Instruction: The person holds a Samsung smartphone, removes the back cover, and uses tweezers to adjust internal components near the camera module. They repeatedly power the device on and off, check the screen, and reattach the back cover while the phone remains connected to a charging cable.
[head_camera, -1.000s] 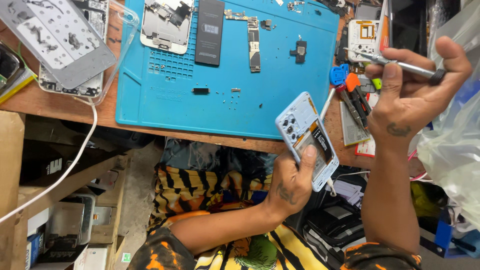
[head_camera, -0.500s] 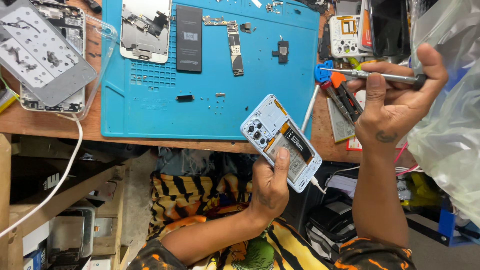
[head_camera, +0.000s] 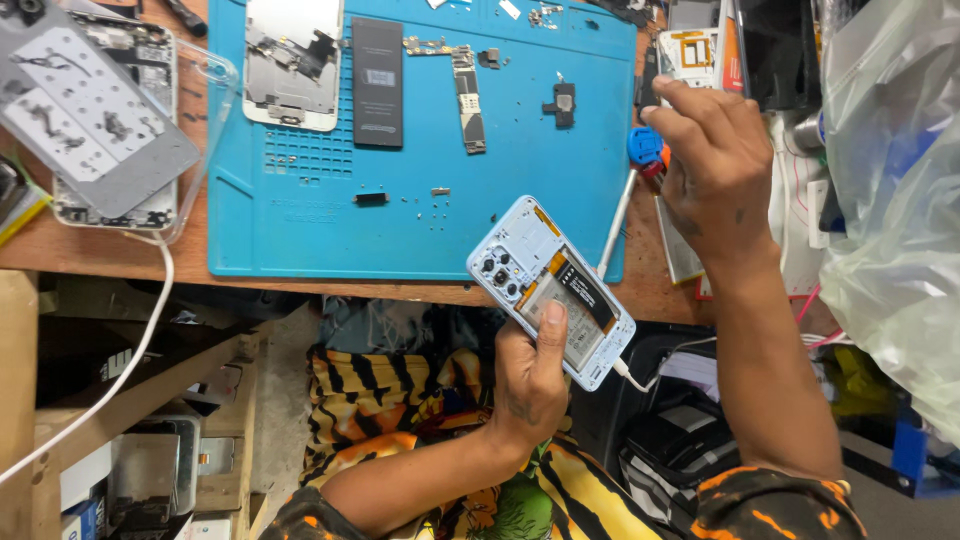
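Shifted right hand (head_camera: 715, 160) lower over blue mat (head_camera: 300, 230) edge, fingers curled, grip unclear. Left hand (head_camera: 530, 375) gripping opened phone (head_camera: 550, 290) just below wooden surface (head_camera: 60, 245); clutter beneath.

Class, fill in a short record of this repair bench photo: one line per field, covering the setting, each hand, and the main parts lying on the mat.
Setting: wooden bench with a blue repair mat
Left hand: holds an opened white phone, back cover off, thumb on its battery
Phone cable: white cable plugged into its lower end
Right hand: raised over the tools at the mat's right edge, back facing the camera; grip hidden
On mat: black battery, narrow circuit board, white phone frame
Left of mat: grey screw tray
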